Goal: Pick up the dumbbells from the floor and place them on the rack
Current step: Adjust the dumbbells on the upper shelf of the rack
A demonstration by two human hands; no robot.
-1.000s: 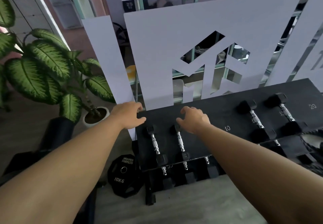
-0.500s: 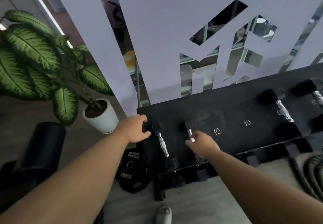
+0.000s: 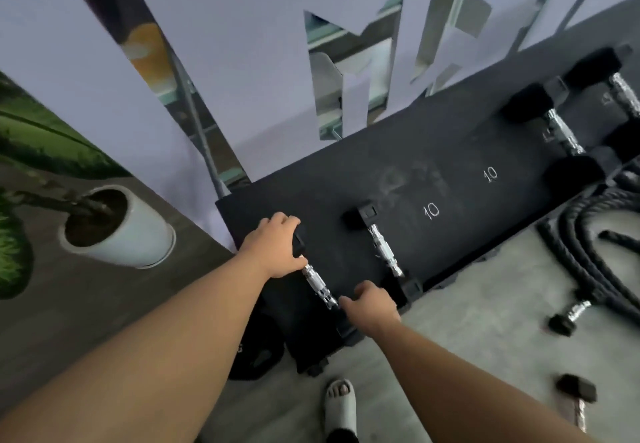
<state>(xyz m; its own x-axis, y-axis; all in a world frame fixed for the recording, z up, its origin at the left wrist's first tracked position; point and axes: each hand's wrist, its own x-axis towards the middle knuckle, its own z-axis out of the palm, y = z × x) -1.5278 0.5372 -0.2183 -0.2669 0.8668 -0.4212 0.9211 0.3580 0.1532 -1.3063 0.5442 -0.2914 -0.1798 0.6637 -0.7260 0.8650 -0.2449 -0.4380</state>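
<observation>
The black rack shelf is marked "10" twice. Its leftmost small dumbbell, with a chrome handle, lies on the shelf's left end. My left hand is curled over that dumbbell's far head. My right hand is closed over its near head, which is hidden. A second small dumbbell lies free just to the right. Two small dumbbells are on the floor at the right, one by the rope and one nearer me.
Two larger dumbbells sit on the shelf's right end. A coiled black rope lies on the floor to the right. At the left stands a white plant pot, with a black weight plate under the rack. My slippered foot is below.
The view has tilted down and moved closer to the rack. My right hand has left the second dumbbell and come to the near end of the leftmost one. My left hand stays on the far head.
</observation>
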